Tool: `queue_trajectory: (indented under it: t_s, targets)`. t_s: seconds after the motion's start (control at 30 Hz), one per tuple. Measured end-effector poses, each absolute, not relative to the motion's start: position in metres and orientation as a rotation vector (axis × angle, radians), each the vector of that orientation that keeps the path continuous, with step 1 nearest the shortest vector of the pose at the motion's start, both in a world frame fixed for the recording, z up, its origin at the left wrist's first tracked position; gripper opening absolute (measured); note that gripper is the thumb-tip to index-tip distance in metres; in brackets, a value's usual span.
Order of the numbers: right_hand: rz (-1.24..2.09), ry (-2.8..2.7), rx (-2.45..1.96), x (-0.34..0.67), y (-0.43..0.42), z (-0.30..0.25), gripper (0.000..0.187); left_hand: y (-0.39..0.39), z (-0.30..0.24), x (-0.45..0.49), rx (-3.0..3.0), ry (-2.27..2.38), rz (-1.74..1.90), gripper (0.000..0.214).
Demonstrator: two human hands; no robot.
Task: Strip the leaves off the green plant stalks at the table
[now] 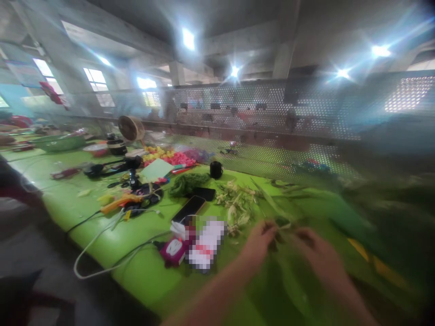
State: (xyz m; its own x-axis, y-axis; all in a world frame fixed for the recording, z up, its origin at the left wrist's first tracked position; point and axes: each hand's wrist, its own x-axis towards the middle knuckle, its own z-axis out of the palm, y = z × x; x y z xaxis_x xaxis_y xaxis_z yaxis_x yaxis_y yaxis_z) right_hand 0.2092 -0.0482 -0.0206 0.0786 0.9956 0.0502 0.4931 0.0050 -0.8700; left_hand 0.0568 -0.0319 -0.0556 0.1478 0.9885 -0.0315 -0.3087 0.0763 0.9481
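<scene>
My left hand (261, 241) is closed, thumb and fingers pinched around one end of a thin, pale green strip (284, 226). Just to its right, my right hand (314, 251) has its fingers curled together by the strip's other end; blur hides what is in them. A long green leaf-like piece (292, 283) hangs below, between the hands. Beyond my left hand lies a loose heap of pale yellow-green, petal-like pieces (238, 201). A long narrow green blade (270, 197) slants across the table behind the hands.
On the green table (142, 276) lie phones (189, 208), a purple tissue pack (175, 249), white cables (84, 253) and an orange-handled tool (120, 203). Farther back are green yarn-like material (186, 183), pink and yellow pieces (175, 158) and a fan (131, 128). A perforated screen (238, 108) borders the far side.
</scene>
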Motion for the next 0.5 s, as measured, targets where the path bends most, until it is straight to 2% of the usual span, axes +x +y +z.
queue_trajectory:
  t_s: [0.17,0.37,0.5]
  targets:
    - [1.142,-1.437,-1.405,0.197,-0.048,-0.03,0.035,-0.032,-0.059,0.062,0.906,0.844,1.242,0.028]
    - [1.068,-1.355,-1.463,0.2,-0.048,-0.02,0.029,-0.032,-0.062,0.063,1.032,0.838,1.172,0.025]
    - [1.028,-1.29,-1.455,0.2,-0.049,-0.015,0.024,-0.031,-0.063,0.061,1.084,0.878,1.106,0.032]
